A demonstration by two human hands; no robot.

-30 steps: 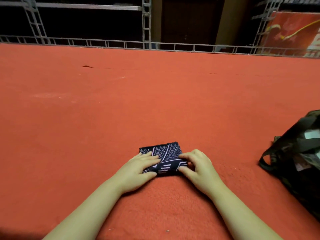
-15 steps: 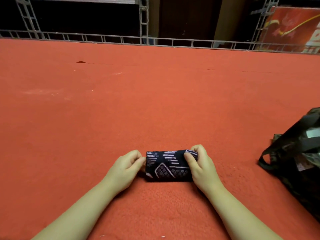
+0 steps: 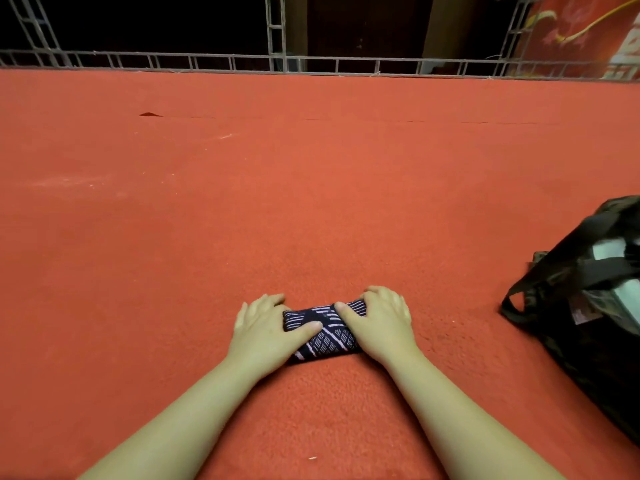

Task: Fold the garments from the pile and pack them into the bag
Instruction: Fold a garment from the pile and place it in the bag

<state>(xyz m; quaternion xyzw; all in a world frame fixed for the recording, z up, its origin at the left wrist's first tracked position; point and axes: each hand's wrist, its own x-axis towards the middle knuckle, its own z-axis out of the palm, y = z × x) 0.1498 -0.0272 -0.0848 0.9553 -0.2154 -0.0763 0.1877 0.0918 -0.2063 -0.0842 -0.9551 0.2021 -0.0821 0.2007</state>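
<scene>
On the red carpet [image 3: 311, 202], well left of the bag [image 3: 588, 306], lies a folded dark garment [image 3: 323, 336] with pale line and diamond pattern. Left hand [image 3: 266, 327] rests on its left end, fingers spread and nearly straight, thumb laid flat across the top; pressing, not gripping. Right hand [image 3: 379, 320] covers its right end, fingers loosely bent over the far edge, thumb flat on top. Bag: dark, camouflage-patterned, black strap handles, mouth open, pale items showing inside. Metal railing [image 3: 311, 64] beyond the carpet's far edge.
</scene>
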